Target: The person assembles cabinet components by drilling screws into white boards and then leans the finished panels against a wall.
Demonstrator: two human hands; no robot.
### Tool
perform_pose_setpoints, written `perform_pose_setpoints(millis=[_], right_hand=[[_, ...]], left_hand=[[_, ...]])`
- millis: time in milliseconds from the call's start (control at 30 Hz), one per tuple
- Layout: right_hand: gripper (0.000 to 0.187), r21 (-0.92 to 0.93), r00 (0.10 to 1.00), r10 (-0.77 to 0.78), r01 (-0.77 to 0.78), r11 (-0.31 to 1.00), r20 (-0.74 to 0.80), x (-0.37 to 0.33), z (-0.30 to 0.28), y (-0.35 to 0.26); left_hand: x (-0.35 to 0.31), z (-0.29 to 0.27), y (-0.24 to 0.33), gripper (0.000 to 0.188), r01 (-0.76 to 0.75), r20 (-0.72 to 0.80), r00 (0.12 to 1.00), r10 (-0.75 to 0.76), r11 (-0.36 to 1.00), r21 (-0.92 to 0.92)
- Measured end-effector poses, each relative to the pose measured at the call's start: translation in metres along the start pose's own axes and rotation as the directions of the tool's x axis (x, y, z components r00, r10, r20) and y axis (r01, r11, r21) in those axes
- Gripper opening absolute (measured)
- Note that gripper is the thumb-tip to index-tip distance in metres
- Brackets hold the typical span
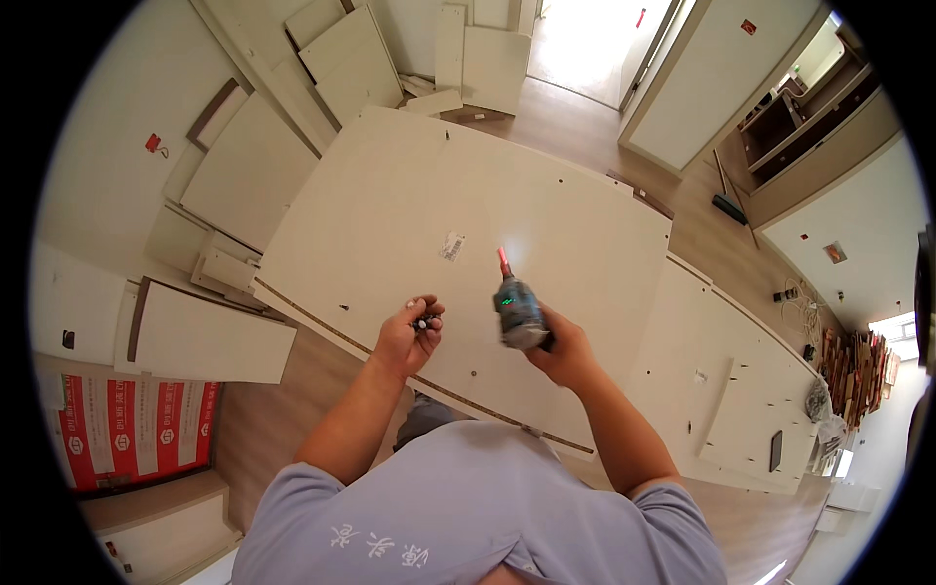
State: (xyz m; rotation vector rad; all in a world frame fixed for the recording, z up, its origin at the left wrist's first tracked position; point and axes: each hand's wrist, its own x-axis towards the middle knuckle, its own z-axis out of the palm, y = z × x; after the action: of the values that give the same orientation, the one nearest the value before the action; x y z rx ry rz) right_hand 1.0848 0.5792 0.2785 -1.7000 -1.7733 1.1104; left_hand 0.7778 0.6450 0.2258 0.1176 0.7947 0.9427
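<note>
Drill (522, 317), held over the near middle of the white panel (370, 205), its red tip (503, 258) directed away from the wearer; I cannot tell whether the tip touches. I judge the drill rather heavy, hard and rigid, best taken by its handle, with the wrist kept firm. The small dark fittings (423, 323), in the left hand (402, 338), I take to be light, hard and easily spilled; each is best pinched singly by its sides. Right hand (568, 356): fingers closed on the drill, partly hidden behind it; forearm angled inward from the lower right, elbow out. Left hand: fingers curled loosely around the fittings, apart from the drill; forearm rising from the lower left, wrist slightly bent.
</note>
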Motion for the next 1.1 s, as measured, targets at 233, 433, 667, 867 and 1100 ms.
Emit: perform_pose_setpoints(millis=[233,433,667,867,1100], right_hand=[[0.049,0.868,0.993,0.002,-0.107,0.485,0.121,-0.072,-0.033,0.006],[0.044,0.818,0.994,0.007,-0.096,0.568,0.111,-0.088,-0.031,0.014],[0.028,0.685,0.987,0.087,-0.155,0.711,0.133,-0.09,-0.024,0.015],[0.026,0.209,0.993,0.058,-0.079,0.975,0.102,-0.088,-0.033,-0.001],[0.026,0.161,0.979,0.189,-0.175,0.971,-0.078,-0.081,-0.036,-0.003]], left_hand=[[0.01,0.019,-0.006,0.016,-0.002,0.136,0.991,-0.012,0.994,0.106],[0.02,0.044,-0.023,0.015,-0.095,0.111,0.992,0.057,0.924,0.372],[0.02,0.058,-0.046,0.017,-0.122,0.137,0.989,0.056,0.831,0.543],[0.032,0.065,-0.063,0.018,0.072,-0.001,0.997,-0.077,0.934,0.35],[0.058,0.048,-0.055,0.019,0.175,-0.034,0.985,-0.171,0.959,0.221]])
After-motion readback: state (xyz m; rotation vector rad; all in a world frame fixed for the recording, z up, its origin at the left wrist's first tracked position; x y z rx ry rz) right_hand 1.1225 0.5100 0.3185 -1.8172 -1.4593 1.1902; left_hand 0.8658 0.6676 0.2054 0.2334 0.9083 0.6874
